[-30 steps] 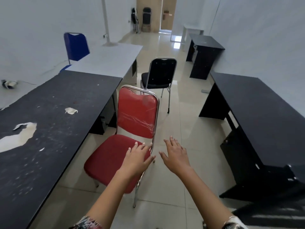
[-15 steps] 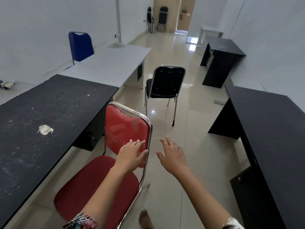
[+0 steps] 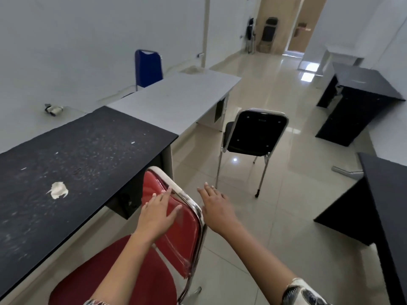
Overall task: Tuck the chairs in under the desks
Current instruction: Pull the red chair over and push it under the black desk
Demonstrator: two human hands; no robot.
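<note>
Reach: left hand (image 3: 157, 211), right hand (image 3: 217, 208) flank red vinyl chrome-framed chair (image 3: 182, 234); fingers (image 3: 164, 196) spread wide, holding nothing. Likely positioning to push it under black speckled worktop (image 3: 88, 150).

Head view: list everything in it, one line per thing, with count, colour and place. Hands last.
red chair: 1, red with chrome frame, bottom centre, beside the left black desk.
black chair: 1, black, on open floor by the grey desk.
blue chair: 1, blue, behind the grey desk at the left wall.
black desks: 3, black; left, right edge, far right.
grey desk: 1, grey, beyond the left black desk.
white table: 1, white, far right at the wall.
scrap: 1, pale, on the left black desk.
far chair: 1, dark, by the doorway.
left hand: 1, open, over the red chair's backrest.
right hand: 1, open, just right of that backrest's frame.
</note>
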